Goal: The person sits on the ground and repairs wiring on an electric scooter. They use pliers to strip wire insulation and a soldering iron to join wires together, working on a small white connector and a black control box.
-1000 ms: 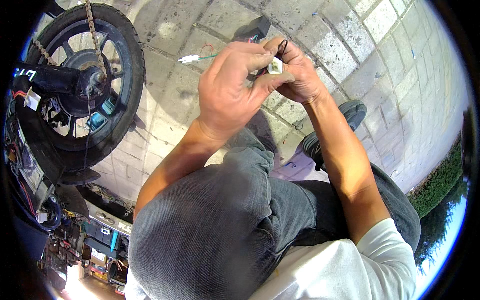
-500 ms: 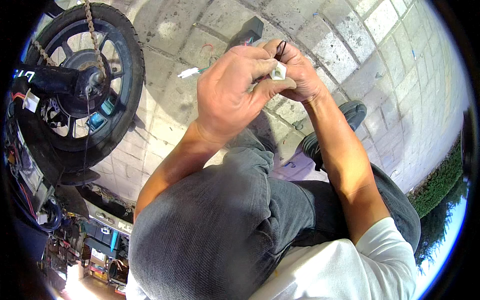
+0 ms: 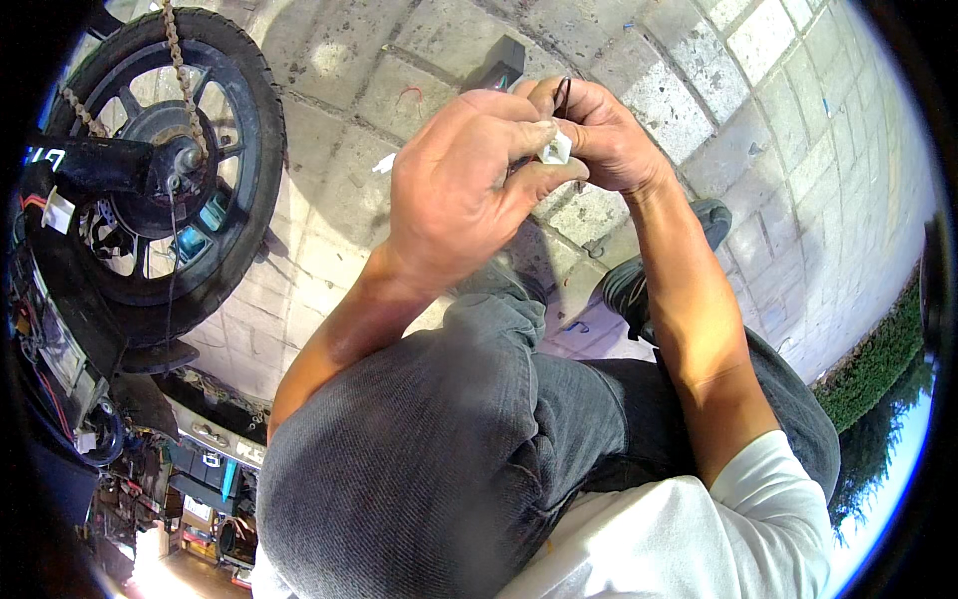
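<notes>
A small white plastic connector (image 3: 555,150) is sitting between my two hands, above the paving (image 3: 798,190) and out beyond my knee. My left hand (image 3: 446,180) is pinching it between thumb and forefinger. My right hand (image 3: 611,135) is closing in from the other side, its fingers curling; I cannot tell exactly what they are gripping, since they are hiding it. A thin black loop (image 3: 563,95) is rising from those right fingers. Just beyond my hands, a black box (image 3: 496,62) is lying on the paving, and a second white piece (image 3: 384,163) is showing beside my left hand. A thin red wire (image 3: 409,95) is lying near it. Farther left, a spoked wheel (image 3: 261,130) is standing with a rusty chain (image 3: 175,50) running across it. My dark shoe (image 3: 627,299) is resting below my right forearm.
</notes>
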The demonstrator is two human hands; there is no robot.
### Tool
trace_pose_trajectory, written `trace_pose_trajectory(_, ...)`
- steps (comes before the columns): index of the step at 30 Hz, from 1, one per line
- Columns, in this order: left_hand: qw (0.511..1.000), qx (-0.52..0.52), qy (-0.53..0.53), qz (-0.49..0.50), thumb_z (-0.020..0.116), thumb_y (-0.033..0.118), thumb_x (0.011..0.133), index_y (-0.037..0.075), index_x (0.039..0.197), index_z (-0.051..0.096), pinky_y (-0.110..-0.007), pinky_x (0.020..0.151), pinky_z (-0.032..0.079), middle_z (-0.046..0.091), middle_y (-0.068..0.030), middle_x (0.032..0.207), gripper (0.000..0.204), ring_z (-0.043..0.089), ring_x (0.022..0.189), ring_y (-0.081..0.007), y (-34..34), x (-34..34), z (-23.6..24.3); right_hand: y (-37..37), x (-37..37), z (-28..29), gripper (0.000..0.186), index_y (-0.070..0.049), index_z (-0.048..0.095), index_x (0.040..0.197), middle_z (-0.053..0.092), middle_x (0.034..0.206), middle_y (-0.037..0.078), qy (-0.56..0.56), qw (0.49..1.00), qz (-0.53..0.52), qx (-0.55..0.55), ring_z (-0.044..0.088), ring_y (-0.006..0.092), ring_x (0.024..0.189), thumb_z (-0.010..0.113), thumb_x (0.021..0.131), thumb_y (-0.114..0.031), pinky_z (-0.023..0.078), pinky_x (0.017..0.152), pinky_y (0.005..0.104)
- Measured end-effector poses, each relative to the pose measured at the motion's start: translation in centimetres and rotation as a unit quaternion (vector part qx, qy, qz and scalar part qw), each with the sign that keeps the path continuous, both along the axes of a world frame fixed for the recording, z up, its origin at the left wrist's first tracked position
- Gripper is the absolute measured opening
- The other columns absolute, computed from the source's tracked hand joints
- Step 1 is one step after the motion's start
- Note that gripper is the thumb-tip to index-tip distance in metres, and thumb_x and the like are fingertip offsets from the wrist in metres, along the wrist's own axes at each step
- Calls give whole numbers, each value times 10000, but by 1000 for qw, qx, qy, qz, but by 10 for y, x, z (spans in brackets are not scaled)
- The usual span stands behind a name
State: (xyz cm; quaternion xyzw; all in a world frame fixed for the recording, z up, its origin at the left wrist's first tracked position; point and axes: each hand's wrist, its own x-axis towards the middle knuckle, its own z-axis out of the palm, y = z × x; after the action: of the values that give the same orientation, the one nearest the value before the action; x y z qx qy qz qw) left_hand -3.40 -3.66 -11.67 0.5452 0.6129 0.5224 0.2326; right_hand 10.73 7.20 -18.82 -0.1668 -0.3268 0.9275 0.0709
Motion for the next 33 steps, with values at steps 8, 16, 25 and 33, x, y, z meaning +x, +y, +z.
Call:
trace_pose_trajectory(8, 853, -132, -461, 206, 662, 68, 874, -40, 1039, 563, -268, 659, 540, 665, -137, 898, 221, 653, 751, -153, -1, 2, -10, -1, -17, 35, 208, 8, 670, 951, 636, 740, 11, -200, 964, -79, 155, 535, 70, 635, 692, 829, -160, 420, 548, 221)
trace_pose_trajectory(16, 802, -139, -546, 201, 614, 75, 906, -46, 1022, 562, -284, 750, 544, 669, -146, 915, 176, 668, 810, -179, -10, 0, -18, -5, -26, 55, 236, 37, 666, 799, 606, 606, 142, -308, 866, -60, 390, 585, 175, 558, 662, 765, -197, 468, 538, 341)
trace_pose_trajectory(25, 794, -144, -560, 186, 609, 96, 915, -39, 1018, 562, -318, 748, 545, 658, -132, 923, 176, 653, 808, -185, -12, -2, -19, -11, -29, 64, 185, 42, 658, 810, 630, 664, 54, -317, 866, -41, 386, 547, 83, 628, 629, 809, -140, 447, 561, 255)
trace_pose_trajectory(33, 741, -139, -632, 179, 562, 98, 939, -1, 989, 552, -344, 763, 541, 641, -122, 936, 112, 642, 839, -198, -15, 0, -21, -17, -27, 56, 179, 43, 652, 822, 640, 711, 48, -325, 874, -56, 356, 552, 77, 667, 629, 799, -132, 454, 592, 243)
